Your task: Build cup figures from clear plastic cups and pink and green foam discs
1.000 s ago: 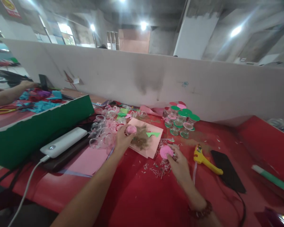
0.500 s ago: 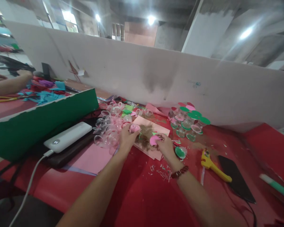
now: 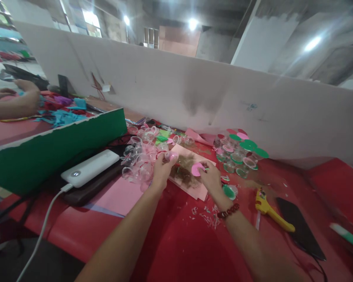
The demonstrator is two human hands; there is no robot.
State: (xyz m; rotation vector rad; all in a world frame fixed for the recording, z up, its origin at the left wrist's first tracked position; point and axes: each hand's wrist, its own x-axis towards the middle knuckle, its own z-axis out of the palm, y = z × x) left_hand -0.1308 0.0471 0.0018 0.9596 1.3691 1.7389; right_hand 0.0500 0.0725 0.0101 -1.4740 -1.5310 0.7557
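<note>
The glue gun (image 3: pixel 270 211) lies right of the paper (image 3: pixel 201 190).

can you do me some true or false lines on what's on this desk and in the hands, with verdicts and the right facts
1. The left hand holds a cup. True.
2. The right hand holds a blue disc. False: it holds a pink disc.
3. The glue gun is yellow. True.
4. The bracelet is on the left wrist. False: it is on the right wrist.
5. The table is red. True.
6. The power bank is black. False: it is white.
</note>
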